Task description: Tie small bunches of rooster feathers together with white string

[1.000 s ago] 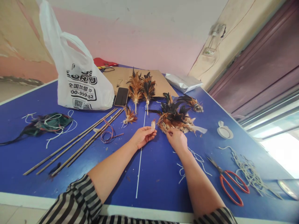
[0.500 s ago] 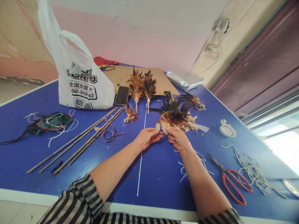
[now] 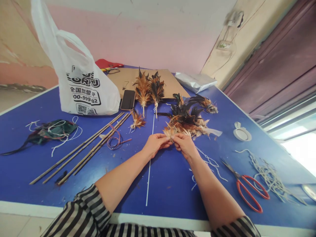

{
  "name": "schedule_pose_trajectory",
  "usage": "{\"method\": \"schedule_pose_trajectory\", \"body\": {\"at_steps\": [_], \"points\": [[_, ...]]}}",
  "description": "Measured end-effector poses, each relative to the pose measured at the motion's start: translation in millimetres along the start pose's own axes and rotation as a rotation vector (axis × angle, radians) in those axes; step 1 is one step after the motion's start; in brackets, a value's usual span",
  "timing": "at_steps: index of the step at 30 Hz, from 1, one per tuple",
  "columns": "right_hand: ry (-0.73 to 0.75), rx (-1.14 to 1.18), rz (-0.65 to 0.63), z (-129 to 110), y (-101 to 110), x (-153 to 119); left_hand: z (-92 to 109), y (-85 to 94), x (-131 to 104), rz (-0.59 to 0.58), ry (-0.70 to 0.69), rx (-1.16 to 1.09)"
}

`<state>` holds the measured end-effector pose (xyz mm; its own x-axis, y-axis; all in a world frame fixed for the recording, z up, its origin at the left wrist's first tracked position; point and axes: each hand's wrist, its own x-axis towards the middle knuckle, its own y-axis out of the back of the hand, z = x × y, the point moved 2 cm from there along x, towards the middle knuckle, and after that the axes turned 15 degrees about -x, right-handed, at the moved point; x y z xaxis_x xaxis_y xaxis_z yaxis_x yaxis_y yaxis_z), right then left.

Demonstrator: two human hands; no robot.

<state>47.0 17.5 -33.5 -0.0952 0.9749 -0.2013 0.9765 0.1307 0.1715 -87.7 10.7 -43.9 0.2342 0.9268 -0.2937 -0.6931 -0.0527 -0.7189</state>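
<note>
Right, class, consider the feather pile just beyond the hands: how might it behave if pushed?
The feather pile would probably feel light for its bulk, being thin, overlapping plumes. It may spread apart rather than slide as one block, since no binding shows around it. Its dark plumes would likely bend easily, as they look slender and curved.

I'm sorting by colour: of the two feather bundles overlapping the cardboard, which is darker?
The right feather bundle: it shows much black, while the left bundle is mostly brown.

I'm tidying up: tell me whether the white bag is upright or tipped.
Upright: the white bag stands on the table, its handles pointing up.
</note>
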Motion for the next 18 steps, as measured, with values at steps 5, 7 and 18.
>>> {"method": "schedule_pose_trajectory", "body": {"at_steps": [5, 7, 18], "points": [[-0.01, -0.006, -0.023, -1.0, 1.2, -1.3, 0.4, 1.5, 0.7, 0.032, -0.067, 0.077], [-0.025, 0.026, -0.04, -1.1, 1.7, -1.1, 0.7, 2.0, 1.2, 0.02, -0.067, 0.096], [-0.004, -0.028, -0.032, -3.5, 1.6, -3.1, -0.2, 0.5, -1.8, -0.115, -0.048, 0.245]]}}
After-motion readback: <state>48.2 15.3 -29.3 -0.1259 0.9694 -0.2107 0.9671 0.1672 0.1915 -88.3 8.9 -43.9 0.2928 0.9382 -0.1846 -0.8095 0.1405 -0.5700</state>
